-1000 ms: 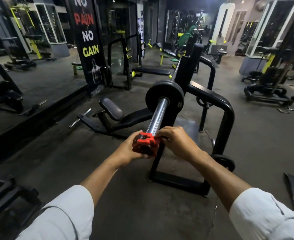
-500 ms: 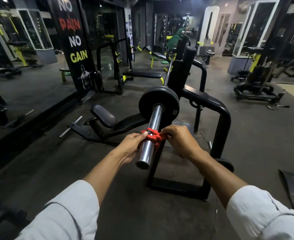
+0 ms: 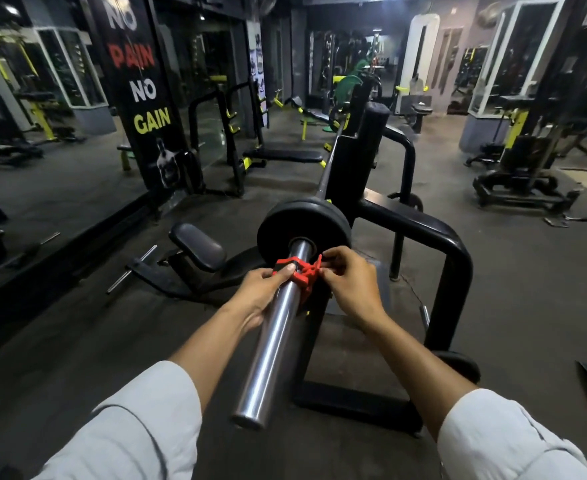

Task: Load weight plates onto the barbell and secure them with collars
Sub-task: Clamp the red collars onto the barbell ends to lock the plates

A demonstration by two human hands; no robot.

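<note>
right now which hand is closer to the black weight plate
Right. The right hand pinches the red collar just short of the weight plate; the left hand grips it slightly farther back.

The tall black banner [image 3: 139, 98] by the mirrored wall reads "NO PAIN NO GAIN" in white, red and yellow.

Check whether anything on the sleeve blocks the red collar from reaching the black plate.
Nothing visible does. The red collar, held by the left hand and right hand, sits around the sleeve with only bare steel between it and the black plate.
</note>
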